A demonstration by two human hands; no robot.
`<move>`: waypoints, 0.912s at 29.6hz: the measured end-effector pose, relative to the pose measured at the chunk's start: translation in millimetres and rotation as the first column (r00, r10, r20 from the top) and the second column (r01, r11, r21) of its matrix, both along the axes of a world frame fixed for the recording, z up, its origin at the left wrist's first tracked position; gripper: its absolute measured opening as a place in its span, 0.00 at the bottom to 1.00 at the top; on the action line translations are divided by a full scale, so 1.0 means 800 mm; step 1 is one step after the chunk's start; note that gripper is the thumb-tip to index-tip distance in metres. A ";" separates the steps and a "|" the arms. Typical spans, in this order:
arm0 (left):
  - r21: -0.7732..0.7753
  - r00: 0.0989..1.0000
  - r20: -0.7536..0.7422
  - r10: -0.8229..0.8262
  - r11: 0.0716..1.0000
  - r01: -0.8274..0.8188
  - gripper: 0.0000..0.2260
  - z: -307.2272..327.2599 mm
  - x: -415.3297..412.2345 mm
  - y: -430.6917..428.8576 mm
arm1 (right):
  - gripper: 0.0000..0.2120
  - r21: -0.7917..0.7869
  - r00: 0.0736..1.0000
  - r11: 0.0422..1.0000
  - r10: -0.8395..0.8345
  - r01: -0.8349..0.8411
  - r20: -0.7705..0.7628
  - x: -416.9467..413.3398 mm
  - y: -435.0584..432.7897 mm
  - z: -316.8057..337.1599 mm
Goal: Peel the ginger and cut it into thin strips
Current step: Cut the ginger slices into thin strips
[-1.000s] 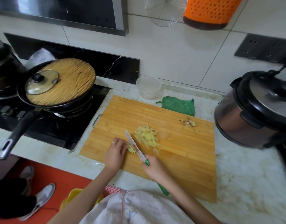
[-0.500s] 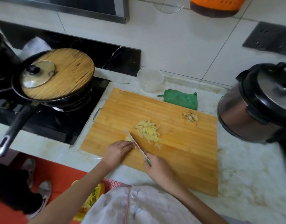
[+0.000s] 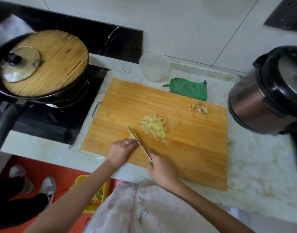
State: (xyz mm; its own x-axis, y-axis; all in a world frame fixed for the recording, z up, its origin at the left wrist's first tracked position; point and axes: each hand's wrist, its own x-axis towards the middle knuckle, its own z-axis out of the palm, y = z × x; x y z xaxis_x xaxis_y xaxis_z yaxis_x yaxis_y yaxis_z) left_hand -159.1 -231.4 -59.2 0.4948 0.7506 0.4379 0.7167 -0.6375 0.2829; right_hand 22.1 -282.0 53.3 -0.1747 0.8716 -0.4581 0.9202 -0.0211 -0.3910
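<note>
Nearest, a pale apron [image 3: 144,212] and two bare forearms reaching out over the front edge of the table [image 3: 262,174]. Down to the left, a yellow bin [image 3: 80,180] on a red floor [image 3: 35,167], with another person's pale shoes [image 3: 48,185] close by. Grips the knife [image 3: 137,140] in the right hand [image 3: 163,170], fingers curled tight round the green handle, most of it hidden in the fist, blade slanting up and left across the cutting board [image 3: 194,148]. Pins the ginger piece [image 3: 132,135] under the left hand [image 3: 121,150], fingers [image 3: 130,143] bent and pressed together, a ring on one, tips right beside the left face of the blade; only a pale yellow sliver of the piece in sight past the fingertips, against the blade near its tip. Just right of the blade, a loose heap of ginger strips [image 3: 153,127] near the middle of the board. Further back, by the board's far right corner, a small cluster of peel scraps [image 3: 198,108]. Beyond the board's far edge, a folded green cloth [image 3: 189,89] and a clear plastic tub [image 3: 154,67] on the table, close to the tiled wall. At far right, a pressure cooker [image 3: 265,91] with a black lid. At far left, a black pan [image 3: 43,96] on the stove [image 3: 52,121], topped by a round wooden board [image 3: 60,64] with a small glass lid [image 3: 20,64] resting on it.
</note>
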 end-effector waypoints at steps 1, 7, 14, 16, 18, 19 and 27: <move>0.002 1.000 0.008 -0.004 1.000 0.003 0.12 0.001 0.001 0.001 | 0.23 -0.001 1.000 1.000 -0.006 0.006 0.012 0.001 0.000 0.002; -0.029 1.000 0.023 -0.010 1.000 0.011 0.10 -0.008 -0.005 0.004 | 0.19 -0.021 0.997 0.998 -0.066 0.065 -0.031 -0.025 0.031 -0.014; 0.030 0.993 0.100 0.055 0.998 -0.058 0.10 -0.006 -0.001 0.002 | 0.13 0.034 0.998 0.998 -0.048 0.049 -0.027 -0.011 0.016 -0.023; 0.045 0.991 0.115 0.068 0.996 -0.073 0.10 -0.006 0.001 0.000 | 0.15 0.016 0.998 0.998 -0.055 0.055 -0.025 -0.009 0.012 -0.025; 0.060 0.989 0.127 0.072 0.995 -0.080 0.14 -0.007 -0.001 0.002 | 0.17 -0.007 0.998 0.998 -0.061 0.061 -0.015 -0.014 0.014 -0.028; 0.069 0.990 0.121 0.070 0.994 -0.079 0.16 -0.008 -0.001 0.004 | 0.17 -0.013 0.998 0.998 -0.056 0.056 -0.006 -0.019 0.018 -0.030; 0.060 0.986 0.147 0.079 0.994 -0.089 0.15 -0.006 -0.002 0.003 | 0.14 0.049 0.998 0.998 -0.047 0.050 -0.046 -0.025 0.026 -0.029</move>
State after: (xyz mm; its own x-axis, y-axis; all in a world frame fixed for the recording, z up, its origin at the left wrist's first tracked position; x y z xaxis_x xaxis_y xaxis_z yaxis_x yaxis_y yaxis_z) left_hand -160.3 -228.7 -64.2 0.3596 0.7535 0.5503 0.7231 -0.5978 0.3461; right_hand 2.3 -261.2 29.7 -0.1512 0.9013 -0.4059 0.8999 -0.0444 -0.4338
